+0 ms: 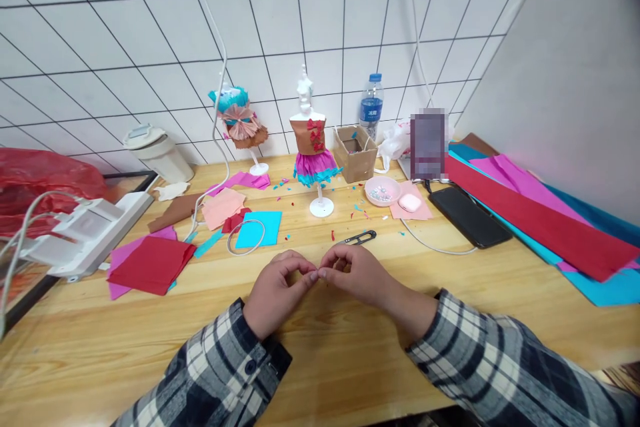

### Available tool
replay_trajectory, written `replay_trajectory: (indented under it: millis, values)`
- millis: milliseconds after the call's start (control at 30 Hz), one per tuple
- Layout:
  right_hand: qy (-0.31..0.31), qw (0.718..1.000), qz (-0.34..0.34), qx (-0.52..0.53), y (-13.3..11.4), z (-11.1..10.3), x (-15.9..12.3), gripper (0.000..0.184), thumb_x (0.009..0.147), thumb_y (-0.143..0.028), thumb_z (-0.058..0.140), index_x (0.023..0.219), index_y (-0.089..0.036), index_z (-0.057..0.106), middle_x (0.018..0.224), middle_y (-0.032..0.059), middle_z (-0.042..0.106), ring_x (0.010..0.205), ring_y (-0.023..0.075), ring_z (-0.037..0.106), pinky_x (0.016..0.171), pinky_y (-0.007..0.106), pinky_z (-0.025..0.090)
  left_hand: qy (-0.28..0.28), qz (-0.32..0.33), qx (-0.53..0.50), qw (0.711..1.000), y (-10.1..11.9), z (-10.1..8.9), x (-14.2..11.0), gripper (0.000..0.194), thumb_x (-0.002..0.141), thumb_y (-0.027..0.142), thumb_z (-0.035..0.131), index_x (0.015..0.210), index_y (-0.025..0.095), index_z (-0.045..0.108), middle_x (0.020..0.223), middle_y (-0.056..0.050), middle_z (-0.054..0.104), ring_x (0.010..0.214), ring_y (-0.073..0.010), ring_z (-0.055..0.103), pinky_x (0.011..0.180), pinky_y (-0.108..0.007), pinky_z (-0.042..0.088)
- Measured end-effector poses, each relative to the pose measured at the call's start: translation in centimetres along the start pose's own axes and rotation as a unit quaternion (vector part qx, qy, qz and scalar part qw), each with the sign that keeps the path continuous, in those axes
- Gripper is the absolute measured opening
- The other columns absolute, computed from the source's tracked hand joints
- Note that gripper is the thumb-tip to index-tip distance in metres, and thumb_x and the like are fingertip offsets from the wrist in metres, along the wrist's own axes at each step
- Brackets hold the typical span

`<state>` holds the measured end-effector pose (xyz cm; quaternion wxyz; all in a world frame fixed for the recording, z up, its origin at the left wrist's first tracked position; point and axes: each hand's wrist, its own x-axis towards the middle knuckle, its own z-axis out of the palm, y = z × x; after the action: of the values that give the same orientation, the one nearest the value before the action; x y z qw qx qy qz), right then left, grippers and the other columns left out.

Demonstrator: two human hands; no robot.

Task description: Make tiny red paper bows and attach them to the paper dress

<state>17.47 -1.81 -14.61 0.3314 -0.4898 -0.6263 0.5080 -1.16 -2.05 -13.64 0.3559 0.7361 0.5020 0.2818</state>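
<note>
Low over the wooden table [200, 347], my left hand [283, 287] and my right hand [357, 273] meet with thumbs and forefingers pinched together. Whatever sits between the fingertips is hidden or too small to name. Just beyond my right hand lies a pair of thread snips [361, 237], partly covered by it. Behind the hands stands a small white dress form [305, 97] wearing a brown bodice [301, 139] with red bows [316, 135] and a magenta skirt [316, 165] edged in blue.
Folded red paper [153, 265] and a blue square [267, 228] lie left, near a power strip [95, 233]. A second dressed form [245, 123], a cardboard box [355, 157] and a water bottle [371, 107] stand behind. At right are a pink dish [373, 199], a phone [470, 215] and long red paper [545, 217].
</note>
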Motion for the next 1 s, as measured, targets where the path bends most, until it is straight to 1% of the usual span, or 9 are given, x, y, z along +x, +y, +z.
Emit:
replay_trajectory:
  millis: [133,267,467,633,767,833,900,933,1000]
  values:
    - [0.004,0.998,0.024,0.065,0.1,0.1,0.2,0.015,0.074,-0.031,0.064,0.074,-0.016,0.061,0.06,-0.0023,0.057,0.053,0.0092,0.048,0.051,0.022,0.037,0.01,0.009,0.003,1.0,0.2,0.1,0.1,0.019,0.083,0.035,0.059,0.078,0.02,0.069,0.081,-0.005,0.066,0.082,-0.0187,0.06,0.075,-0.031,0.048]
    - [-0.001,0.995,0.022,0.094,0.4,0.3,0.2,0.017,0.074,-0.032,0.065,0.075,-0.016,0.06,0.062,-0.0035,0.055,0.052,0.0075,0.044,0.048,0.02,0.034,0.018,0.001,0.01,1.0,0.5,0.1,0.0,0.016,0.081,0.031,0.062,0.075,0.019,0.069,0.08,-0.005,0.066,0.082,-0.019,0.06,0.077,-0.032,0.047]
    - [-0.001,0.996,0.018,0.089,0.5,0.5,0.1,0.017,0.073,-0.032,0.066,0.073,-0.016,0.062,0.063,-0.003,0.056,0.053,0.0073,0.046,0.048,0.019,0.034,0.012,-0.005,0.002,1.0,0.7,0.3,-0.1,0.014,0.08,0.029,0.062,0.071,0.019,0.068,0.078,-0.004,0.064,0.081,-0.019,0.059,0.077,-0.033,0.046]
    - [-0.026,0.991,0.045,0.124,0.2,0.2,0.2,0.027,0.073,-0.038,0.067,0.09,-0.016,0.065,0.075,0.001,0.063,0.055,0.0087,0.051,0.043,0.019,0.038,0.04,-0.007,-0.009,0.999,0.2,0.2,0.0,0.016,0.08,0.032,0.063,0.072,0.019,0.067,0.079,-0.004,0.066,0.08,-0.0188,0.06,0.075,-0.031,0.048]
    - [-0.03,0.989,0.075,0.123,0.2,0.0,0.3,0.022,0.074,-0.036,0.066,0.083,-0.016,0.064,0.071,0.0012,0.065,0.051,0.0092,0.051,0.042,0.02,0.038,0.046,-0.009,-0.013,0.999,-0.2,0.4,0.0,0.018,0.08,0.034,0.063,0.073,0.018,0.067,0.079,-0.005,0.067,0.079,-0.0189,0.062,0.075,-0.032,0.049]
    - [-0.01,0.997,0.043,0.064,0.2,-0.2,0.4,0.016,0.076,-0.031,0.066,0.08,-0.016,0.065,0.07,0.0012,0.066,0.053,0.0096,0.052,0.047,0.021,0.04,0.054,0.002,0.004,0.999,-0.4,0.3,0.1,0.018,0.081,0.035,0.062,0.077,0.019,0.069,0.08,-0.005,0.067,0.079,-0.0189,0.062,0.076,-0.032,0.049]
    - [0.035,0.996,-0.036,-0.069,0.4,-0.8,0.5,0.011,0.079,-0.028,0.065,0.081,-0.018,0.067,0.073,0.0017,0.067,0.06,0.0112,0.054,0.056,0.024,0.042,0.077,0.021,0.046,0.996,-0.6,-0.2,0.4,0.019,0.082,0.035,0.061,0.087,0.021,0.071,0.081,-0.004,0.067,0.081,-0.0192,0.062,0.078,-0.033,0.048]
    - [0.057,0.983,-0.086,-0.154,0.5,-1.3,0.6,0.01,0.081,-0.028,0.063,0.082,-0.019,0.068,0.076,0.0024,0.068,0.065,0.0125,0.056,0.061,0.025,0.041,0.092,0.032,0.077,0.992,-0.9,-0.8,0.6,0.021,0.082,0.036,0.06,0.093,0.022,0.071,0.082,-0.004,0.067,0.082,-0.0196,0.062,0.08,-0.034,0.048]
    - [0.07,0.927,-0.184,-0.321,0.9,-2.3,1.0,0.016,0.089,-0.029,0.056,0.086,-0.021,0.069,0.086,0.0048,0.07,0.077,0.0157,0.058,0.068,0.028,0.04,0.114,0.053,0.152,0.98,-1.8,-2.7,1.0,0.024,0.083,0.038,0.059,0.097,0.024,0.072,0.086,-0.005,0.067,0.086,-0.021,0.061,0.081,-0.035,0.046]
